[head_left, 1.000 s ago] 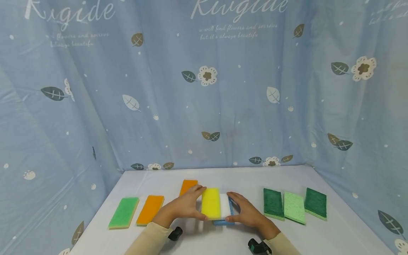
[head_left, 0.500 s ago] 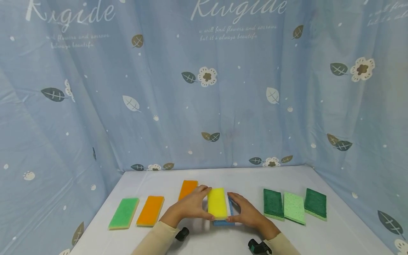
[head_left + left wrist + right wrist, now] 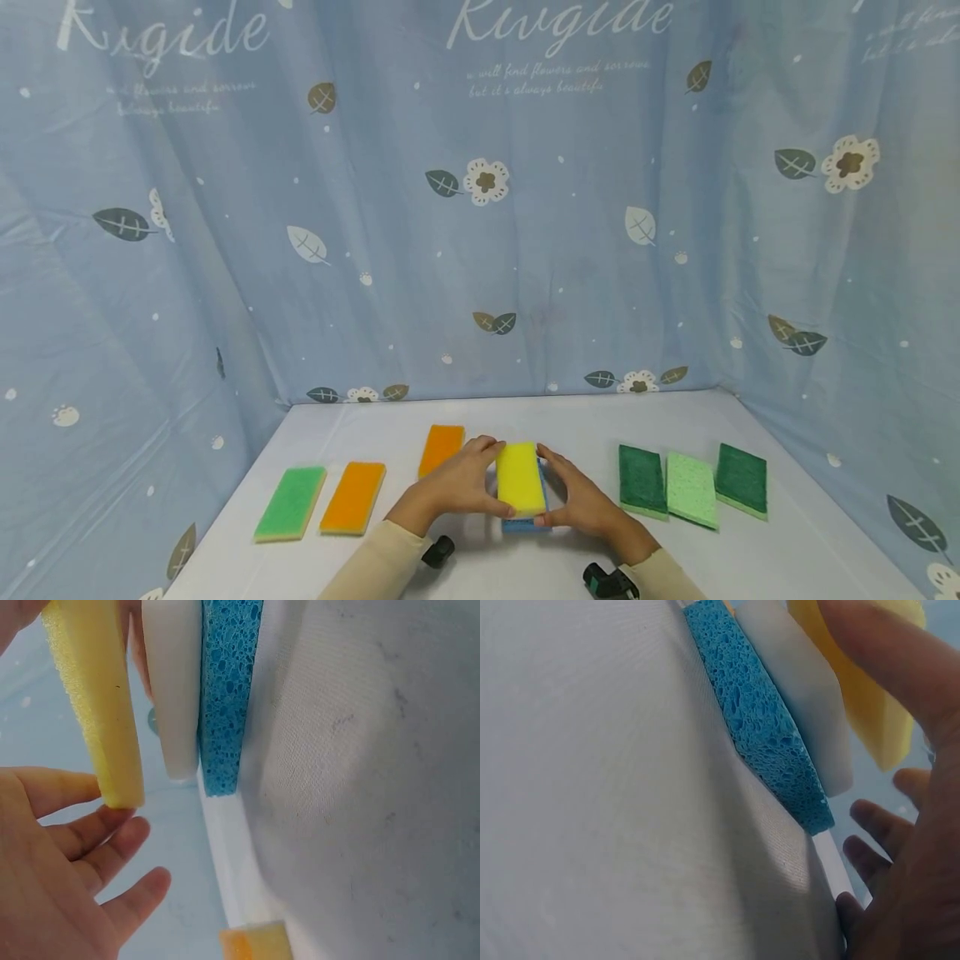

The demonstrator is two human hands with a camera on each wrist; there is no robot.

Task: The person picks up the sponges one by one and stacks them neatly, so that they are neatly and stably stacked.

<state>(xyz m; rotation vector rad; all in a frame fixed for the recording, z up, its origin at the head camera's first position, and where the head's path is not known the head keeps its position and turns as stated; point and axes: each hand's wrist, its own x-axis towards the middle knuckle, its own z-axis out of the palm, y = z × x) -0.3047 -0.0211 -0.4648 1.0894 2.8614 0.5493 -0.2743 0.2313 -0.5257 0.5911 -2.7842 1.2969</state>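
Observation:
A yellow sponge (image 3: pixel 521 479) is pinched between the thumb and fingers of my left hand (image 3: pixel 465 481), above a small stack. In the left wrist view a gap shows between the yellow sponge (image 3: pixel 105 712) and the white sponge (image 3: pixel 172 690) below it. The white one lies on a blue porous sponge (image 3: pixel 225 697), which rests on the table. My right hand (image 3: pixel 581 493) is at the stack's right side, fingers spread and loosely bent. In the right wrist view its thumb overlaps the yellow sponge (image 3: pixel 889 735), while the other fingers stand apart from the sponges.
On the white table (image 3: pixel 420 575), a green sponge (image 3: pixel 291 502) and two orange sponges (image 3: pixel 352 497) lie to the left. At right are two dark green sponges (image 3: pixel 642 481) with a light green one (image 3: pixel 692 489) between them. A blue patterned curtain (image 3: pixel 555 275) hangs behind.
My left hand has moved right with the yellow sponge, which has come from the stack's left side to over the white sponge. My right hand has stayed nearly in place.

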